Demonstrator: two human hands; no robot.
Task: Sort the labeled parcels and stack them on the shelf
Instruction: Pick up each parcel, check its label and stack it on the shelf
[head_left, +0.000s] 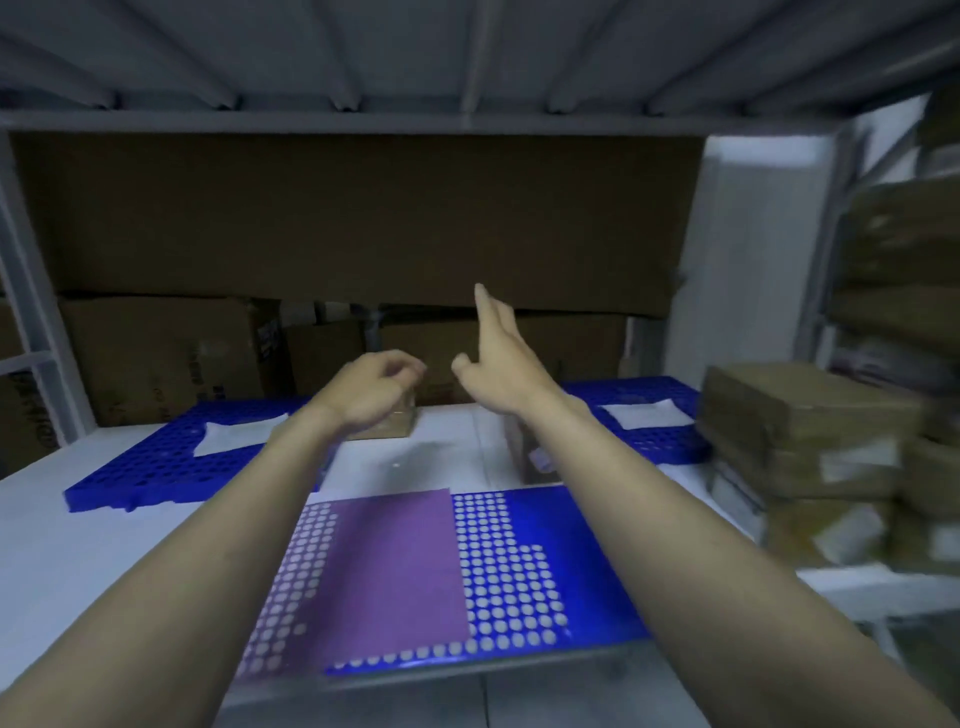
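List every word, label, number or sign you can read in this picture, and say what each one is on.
None can be read.
Dark print on the cardboard boxes at the back of the shelf: blurred.
White labels on the brown parcels stacked at right: blurred.
White sheets on the two blue perforated mats at the back: no print shows.
Purple sheet on the near mat: blank.

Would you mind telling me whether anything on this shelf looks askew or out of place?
Mostly tidy. The brown parcels stacked at the right edge sit unevenly, their edges not lining up. The far-left blue mat lies at an angle to the near one.
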